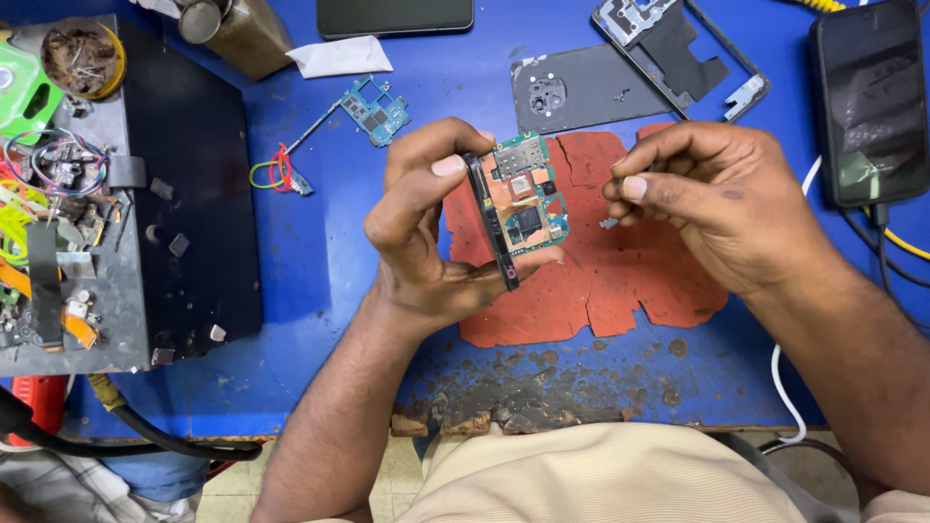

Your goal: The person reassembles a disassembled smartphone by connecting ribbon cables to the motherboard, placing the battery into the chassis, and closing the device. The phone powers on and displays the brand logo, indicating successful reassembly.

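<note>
My left hand (426, 232) was clamped on an opened phone body (518, 208), thumb on its upper edge and fingers under its lower end, holding it tilted on its side above the torn red mat (601, 281) so that the green circuit board inside faced my right hand. My right hand (712, 199) hovered just right of the phone body, fingertips pinched together on a tiny pale part (607, 224); I could not tell what it was. Beyond the red mat on the blue surface (320, 261) lay a dark back cover (581, 89) and, beside that, an empty phone frame (678, 44). A loose small circuit board (376, 111) lay up and left of the mat, and a black phone (870, 97) on a cable lay to its right.
</note>
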